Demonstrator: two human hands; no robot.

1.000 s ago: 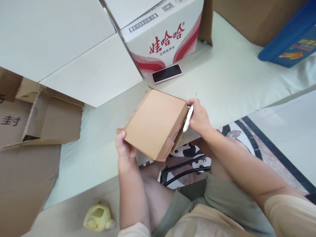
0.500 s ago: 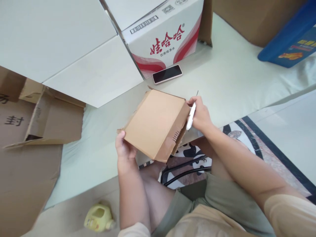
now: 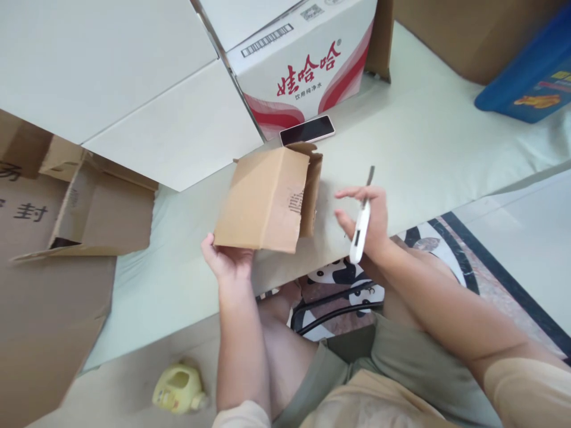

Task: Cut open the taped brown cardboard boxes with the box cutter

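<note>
At the tabletop's (image 3: 178, 285) left end I see an open cardboard carton (image 3: 107, 217), and on the floor below the near edge a yellow plastic jug (image 3: 178, 389). Behind, a white box (image 3: 182, 128) leans its lower corner over the cloth. My left hand (image 3: 229, 261) grasps the small cardboard box (image 3: 252, 199) by its lower left corner, tilted near the tabletop's near edge, its open, torn-edged end facing right. Beyond that box, a smartphone (image 3: 307, 131) lies before the Wahaha drinking-water carton (image 3: 307, 77). My right hand (image 3: 377, 220), apart from the box, holds a white utility knife (image 3: 359, 235), blade out, with thumb and forefinger spread; I can't make out its other fingers. Far right, I have a blue container (image 3: 530, 89) on the tabletop.
</note>
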